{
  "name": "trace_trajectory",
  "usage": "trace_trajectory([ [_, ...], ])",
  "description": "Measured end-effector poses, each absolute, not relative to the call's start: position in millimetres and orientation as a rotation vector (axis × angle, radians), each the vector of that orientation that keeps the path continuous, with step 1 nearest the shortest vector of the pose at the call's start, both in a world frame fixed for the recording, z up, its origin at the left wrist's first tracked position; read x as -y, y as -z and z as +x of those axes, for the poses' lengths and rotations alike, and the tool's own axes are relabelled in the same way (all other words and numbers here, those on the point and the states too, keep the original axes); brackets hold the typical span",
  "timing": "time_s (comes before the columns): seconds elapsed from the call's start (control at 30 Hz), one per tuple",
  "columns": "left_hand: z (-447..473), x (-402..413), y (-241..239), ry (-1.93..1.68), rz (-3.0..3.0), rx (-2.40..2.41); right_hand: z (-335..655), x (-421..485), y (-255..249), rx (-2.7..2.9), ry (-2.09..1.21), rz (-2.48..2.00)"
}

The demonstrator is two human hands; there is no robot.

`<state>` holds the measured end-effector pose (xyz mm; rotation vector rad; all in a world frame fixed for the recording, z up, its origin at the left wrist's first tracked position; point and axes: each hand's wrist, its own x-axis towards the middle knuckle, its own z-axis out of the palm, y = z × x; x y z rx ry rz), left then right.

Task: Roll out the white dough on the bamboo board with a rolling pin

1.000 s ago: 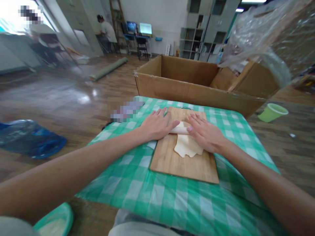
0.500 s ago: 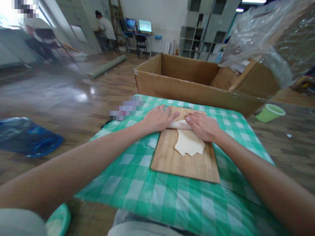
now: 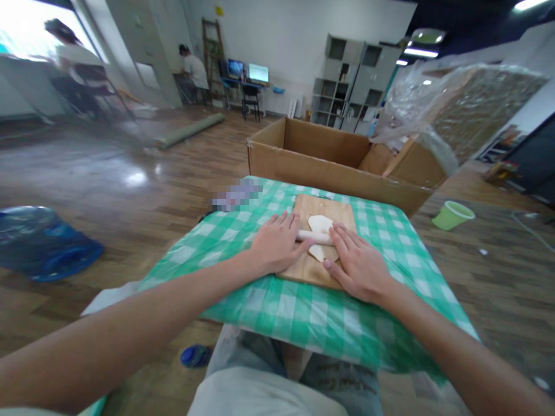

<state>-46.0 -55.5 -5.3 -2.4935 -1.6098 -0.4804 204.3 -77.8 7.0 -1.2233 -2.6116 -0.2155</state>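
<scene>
A pale rolling pin (image 3: 315, 236) lies across a flat sheet of dough (image 3: 319, 223) on a wooden cutting board (image 3: 318, 209). My left hand (image 3: 277, 247) lies flat on the pin's left end, fingers stretched out. My right hand (image 3: 358, 263) lies flat on its right end, fingers spread, covering the near part of the dough. The board rests on a table with a green and white checked cloth (image 3: 277, 303).
A large open cardboard box (image 3: 329, 162) stands just behind the table, with clear plastic wrap (image 3: 451, 110) to its right. A green cup (image 3: 452, 214) and a blue bag (image 3: 41, 242) lie on the wooden floor. Other people are far off at the back left.
Both hands have drawn the rolling pin back toward me over the dough. The camera has lifted and pulled back, showing more of the room and my knees.
</scene>
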Motion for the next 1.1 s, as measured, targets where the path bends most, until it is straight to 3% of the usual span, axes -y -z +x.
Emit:
trace_trajectory([
  [0.27,-42,103,4,0.510,-2.484,1.549,207,106,-11,2.576,0.143,-1.245],
  [1.1,-24,44,-6,0.370,-2.619,1.598,164,-67,-3,2.578,-0.387,-1.308],
])
